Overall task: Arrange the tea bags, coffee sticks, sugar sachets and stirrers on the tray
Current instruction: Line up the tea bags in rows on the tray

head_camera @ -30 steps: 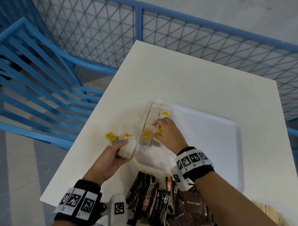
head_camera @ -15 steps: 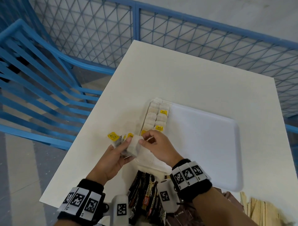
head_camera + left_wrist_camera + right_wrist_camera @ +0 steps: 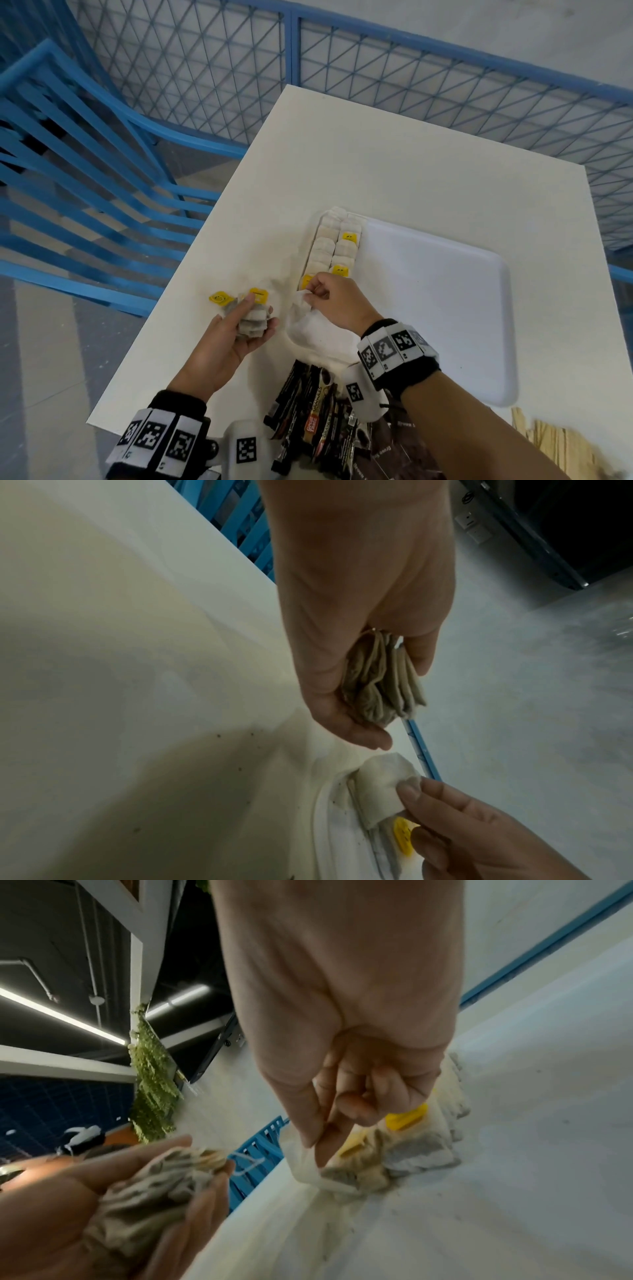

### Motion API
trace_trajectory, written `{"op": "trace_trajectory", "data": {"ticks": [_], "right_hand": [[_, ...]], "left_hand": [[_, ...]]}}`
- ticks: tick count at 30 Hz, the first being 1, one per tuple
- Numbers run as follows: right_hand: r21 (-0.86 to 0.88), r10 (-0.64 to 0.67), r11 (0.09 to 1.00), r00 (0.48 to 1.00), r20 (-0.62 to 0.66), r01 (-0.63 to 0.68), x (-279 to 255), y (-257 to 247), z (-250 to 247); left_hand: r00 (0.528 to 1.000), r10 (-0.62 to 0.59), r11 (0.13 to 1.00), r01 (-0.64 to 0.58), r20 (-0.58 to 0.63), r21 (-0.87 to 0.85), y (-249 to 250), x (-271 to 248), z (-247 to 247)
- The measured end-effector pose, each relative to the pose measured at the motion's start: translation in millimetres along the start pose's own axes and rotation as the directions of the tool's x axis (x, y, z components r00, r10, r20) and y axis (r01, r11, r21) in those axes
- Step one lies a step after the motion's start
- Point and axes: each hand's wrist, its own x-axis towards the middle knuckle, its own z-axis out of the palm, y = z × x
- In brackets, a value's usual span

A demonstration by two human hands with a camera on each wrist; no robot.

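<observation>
My left hand holds a small stack of tea bags with yellow tags just left of the white tray. My right hand pinches one pale tea bag between thumb and forefinger over the tray's near left part. Two rows of tea bags lie along the tray's left edge, just beyond that hand. Dark coffee sticks lie heaped at the table's near edge.
Brown sugar sachets sit under my right forearm, and wooden stirrers lie at the near right. A blue chair stands left of the white table, with blue mesh fencing behind. Most of the tray is bare.
My right hand left the tea bag rows, came to my left hand, took one tea bag from the stack and now carries it back over the tray's near left part.
</observation>
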Motion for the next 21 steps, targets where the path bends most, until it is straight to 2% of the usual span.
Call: {"op": "trace_trajectory", "data": {"ticks": [5,8,12,17,21], "right_hand": [[-0.029,0.019,0.999,0.993,0.118,-0.016,1.4,-3.5,-3.8],[-0.059,0.017,0.998,0.999,0.031,-0.015,2.7,-0.3,-2.8],[-0.162,-0.054,0.986,0.990,-0.127,0.032,7.6,2.4,0.7],[-0.188,-0.054,0.982,0.987,-0.149,0.025,9.2,3.9,3.7],[-0.173,-0.144,0.979,0.970,-0.195,0.111,2.3,-0.3,4.4]], "left_hand": [[1.000,0.007,0.999,-0.008,0.020,0.046,1.9,-2.1,-0.9],[1.000,-0.001,0.996,0.000,0.011,0.090,1.4,-3.2,0.6],[1.000,-0.019,0.999,0.018,0.009,0.047,-0.1,-4.0,4.2],[0.999,-0.028,0.999,0.027,0.039,0.035,-0.4,-3.9,8.1],[0.998,-0.012,0.999,0.010,0.058,0.036,-0.9,-3.1,11.6]]}}
